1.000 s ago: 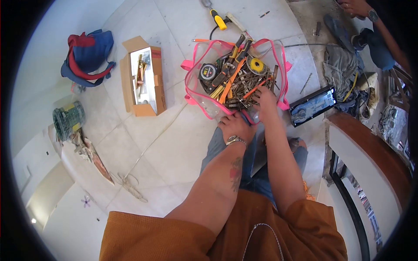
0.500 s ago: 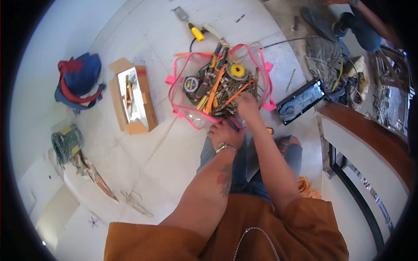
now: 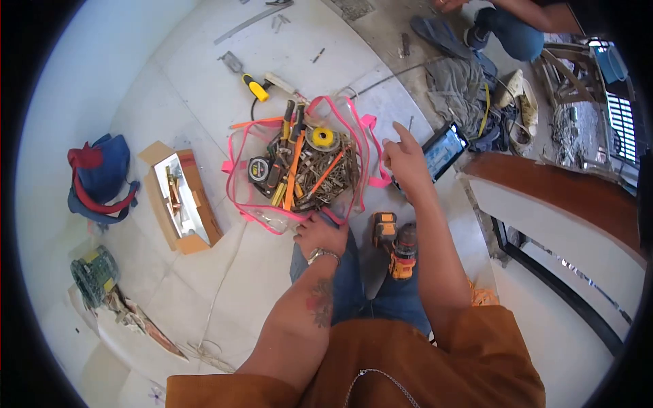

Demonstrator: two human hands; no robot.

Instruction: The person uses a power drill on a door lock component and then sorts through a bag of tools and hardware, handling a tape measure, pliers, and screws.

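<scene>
A clear plastic bag with pink trim [image 3: 235,187] stands on the floor in front of me, its top spread open. Inside lie many loose screws [image 3: 331,178], a tape measure [image 3: 259,169], a yellow spool [image 3: 322,138] and orange strips [image 3: 294,170]. My left hand [image 3: 323,236] is closed on the bag's near rim, above my knee; its fingertips are partly hidden. To the right of the bag, my right hand [image 3: 408,163] is raised with the index finger stretched out, holding nothing visible. Just beyond it is a black case [image 3: 445,151] with a blue-grey inside.
A cordless drill [image 3: 403,251] and a battery [image 3: 384,228] are between my legs. At left are an open cardboard box [image 3: 198,204], a blue-red bag [image 3: 102,180] and a green wire roll [image 3: 94,275]. A yellow-handled scraper [image 3: 255,88] lies beyond. Another person crouches [image 3: 513,30] at upper right.
My right hand has come out of the bag's contents and moved right, toward the black case. My left hand stays at the near rim. The view has shifted, bringing the drill into sight.
</scene>
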